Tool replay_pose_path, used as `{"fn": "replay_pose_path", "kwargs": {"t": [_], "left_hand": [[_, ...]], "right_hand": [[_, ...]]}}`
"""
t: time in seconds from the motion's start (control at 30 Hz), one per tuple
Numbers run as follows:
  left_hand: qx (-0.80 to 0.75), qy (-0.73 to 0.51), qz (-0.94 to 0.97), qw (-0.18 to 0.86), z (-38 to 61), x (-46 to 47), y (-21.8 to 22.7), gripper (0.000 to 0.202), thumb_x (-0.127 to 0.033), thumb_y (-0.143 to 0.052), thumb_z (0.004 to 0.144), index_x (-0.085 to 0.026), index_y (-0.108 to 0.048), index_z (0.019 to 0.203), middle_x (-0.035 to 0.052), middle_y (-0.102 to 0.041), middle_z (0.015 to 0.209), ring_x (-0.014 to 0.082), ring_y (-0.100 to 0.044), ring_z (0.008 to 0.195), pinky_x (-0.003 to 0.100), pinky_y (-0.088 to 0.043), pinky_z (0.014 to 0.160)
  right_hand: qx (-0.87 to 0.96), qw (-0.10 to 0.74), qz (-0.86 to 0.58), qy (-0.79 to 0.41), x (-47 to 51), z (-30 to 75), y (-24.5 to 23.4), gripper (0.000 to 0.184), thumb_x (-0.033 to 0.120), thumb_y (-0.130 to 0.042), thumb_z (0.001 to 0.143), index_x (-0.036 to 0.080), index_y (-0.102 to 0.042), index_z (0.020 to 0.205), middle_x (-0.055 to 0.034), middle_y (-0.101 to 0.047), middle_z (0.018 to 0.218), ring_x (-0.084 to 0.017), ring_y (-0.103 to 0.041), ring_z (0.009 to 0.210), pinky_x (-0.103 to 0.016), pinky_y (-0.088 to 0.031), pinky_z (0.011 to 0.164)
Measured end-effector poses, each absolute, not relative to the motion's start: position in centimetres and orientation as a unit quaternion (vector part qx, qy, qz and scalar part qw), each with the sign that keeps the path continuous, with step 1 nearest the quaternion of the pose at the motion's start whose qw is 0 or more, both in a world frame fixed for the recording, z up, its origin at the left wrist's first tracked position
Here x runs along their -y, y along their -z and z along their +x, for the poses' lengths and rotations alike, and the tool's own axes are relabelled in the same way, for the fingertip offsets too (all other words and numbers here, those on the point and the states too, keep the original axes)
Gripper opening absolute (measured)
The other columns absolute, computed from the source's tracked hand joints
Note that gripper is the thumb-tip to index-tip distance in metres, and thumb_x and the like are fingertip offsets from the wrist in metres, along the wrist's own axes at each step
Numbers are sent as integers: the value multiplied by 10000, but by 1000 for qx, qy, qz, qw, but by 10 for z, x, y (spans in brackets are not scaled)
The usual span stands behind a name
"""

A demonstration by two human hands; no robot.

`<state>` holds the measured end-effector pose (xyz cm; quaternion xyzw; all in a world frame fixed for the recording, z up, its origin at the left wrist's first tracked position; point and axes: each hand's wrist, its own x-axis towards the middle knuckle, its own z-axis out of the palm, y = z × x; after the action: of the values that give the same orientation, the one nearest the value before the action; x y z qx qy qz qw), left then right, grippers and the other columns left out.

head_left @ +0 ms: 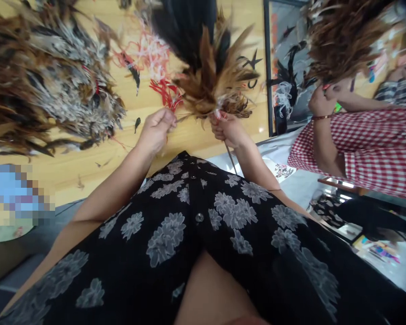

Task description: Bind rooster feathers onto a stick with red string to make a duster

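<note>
Two hands up over the bench edge, both busy on one feather bunch (209, 76). R hand (227, 128) fisted round the bunch base, a thin stick (230, 158) poking down out of the fist toward the lap. L hand (157, 128) pinched shut, thumb to forefinger, on a single thin quill (182, 118) whose tip points at the bunch base; hands near, not touching.

Risks (judgement):
- Quill is thin and smooth; a light pinch may let it slip and drop among loose bits below the L hand.
- R grip is the only thing holding the bunch; if it slackens, the feathers could splay or slide off the stick.
- Red/white ties (155, 58) lie just beyond the hands and could snag on barbs.

Materials: bunch feathers long, narrow, pointed, tan-brown with dark ones behind, soft and wispy at the base. Pile (50, 76) left of the L hand is mixed brown, grey and white, fluffy and tangled. Bench (196, 135) pale wood, glossy. Ties look like thin plastic strips, curled.

Co-worker's hand (320, 104), right of the R hand, holds another brown bunch (341, 40); checked sleeve.
</note>
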<state>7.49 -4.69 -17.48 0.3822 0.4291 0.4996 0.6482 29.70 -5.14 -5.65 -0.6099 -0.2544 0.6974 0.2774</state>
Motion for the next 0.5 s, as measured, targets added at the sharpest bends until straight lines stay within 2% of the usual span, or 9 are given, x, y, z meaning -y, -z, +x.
{"fn": "replay_pose_path", "kwargs": {"t": [0.07,0.1,0.17,0.23,0.33,0.4,0.5], "left_hand": [[-417,-530,361,645,67,47,169,670,-772,-895,825,-212,-560,669,-14,-526,627,97,-386,524,242,-355,491],[-412,-547,350,639,65,46,166,670,-752,-897,836,-215,-534,668,-15,-509,629,103,-376,535,249,-379,506],[-404,-569,326,637,67,46,161,668,-689,-912,854,-217,-479,662,-1,-518,666,128,-452,601,268,-483,595],[-399,-572,300,650,72,47,159,662,-655,-879,896,-215,-443,662,30,-586,759,166,-578,736,295,-553,701],[-390,-556,258,687,78,52,167,650,-681,-755,980,-215,-412,682,63,-656,888,201,-645,863,298,-532,677],[-382,-545,241,707,77,56,175,647,-701,-687,1012,-215,-401,695,64,-664,902,187,-610,801,287,-471,606],[-375,-529,253,718,73,61,180,630,-718,-664,1016,-221,-418,717,43,-634,841,155,-466,643,295,-388,550]], "right_hand": [[238,263,-615,-704,52,290,65,274,108,-443,1091,228,-436,845,110,-309,613,-50,-172,473,-139,-123,416],[236,260,-615,-706,52,286,70,269,98,-437,1090,226,-444,853,114,-307,603,-48,-176,468,-135,-126,419],[236,267,-616,-702,51,280,78,261,112,-436,1100,225,-451,864,113,-319,601,-44,-202,465,-128,-141,426],[232,274,-617,-701,48,277,79,265,138,-438,1110,227,-444,861,110,-338,607,-42,-212,461,-127,-140,427],[219,249,-609,-721,45,277,70,313,141,-404,1109,230,-403,809,113,-304,576,-44,-156,450,-136,-105,418],[200,239,-600,-737,45,279,60,338,95,-355,1085,227,-368,774,114,-267,556,-48,-120,451,-134,-96,421],[172,231,-592,-753,46,280,52,332,28,-319,1029,219,-357,760,113,-247,548,-53,-99,457,-131,-98,427]]}}
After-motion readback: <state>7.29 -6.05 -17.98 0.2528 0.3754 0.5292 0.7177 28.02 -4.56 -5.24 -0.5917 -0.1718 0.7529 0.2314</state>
